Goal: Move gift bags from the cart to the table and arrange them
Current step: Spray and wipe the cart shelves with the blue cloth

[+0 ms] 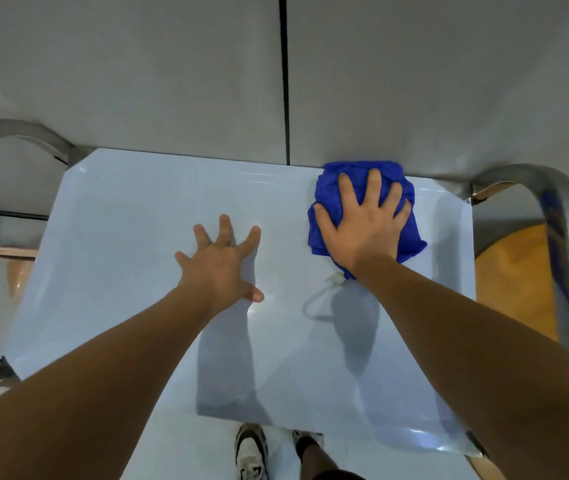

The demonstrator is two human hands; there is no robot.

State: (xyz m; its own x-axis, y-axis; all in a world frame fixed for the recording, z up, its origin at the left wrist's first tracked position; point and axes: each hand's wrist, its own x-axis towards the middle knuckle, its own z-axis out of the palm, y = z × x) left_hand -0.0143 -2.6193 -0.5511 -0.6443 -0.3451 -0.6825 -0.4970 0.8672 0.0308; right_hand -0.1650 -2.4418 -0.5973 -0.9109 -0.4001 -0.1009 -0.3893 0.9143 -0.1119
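One soft, royal-blue drawstring fabric gift bag (362,209) is left on the pale blue plastic cart shelf (137,237), at its far right edge, against the grey table (172,81) beyond. The right hand (366,226) lies flat on it, fingers spread and straight, probably pinning the limp cloth before gathering it up. Its white cord (317,303) trails toward the person. The left hand (220,265) hovers splayed over the bare middle of the shelf, holding nothing, perhaps for balance.
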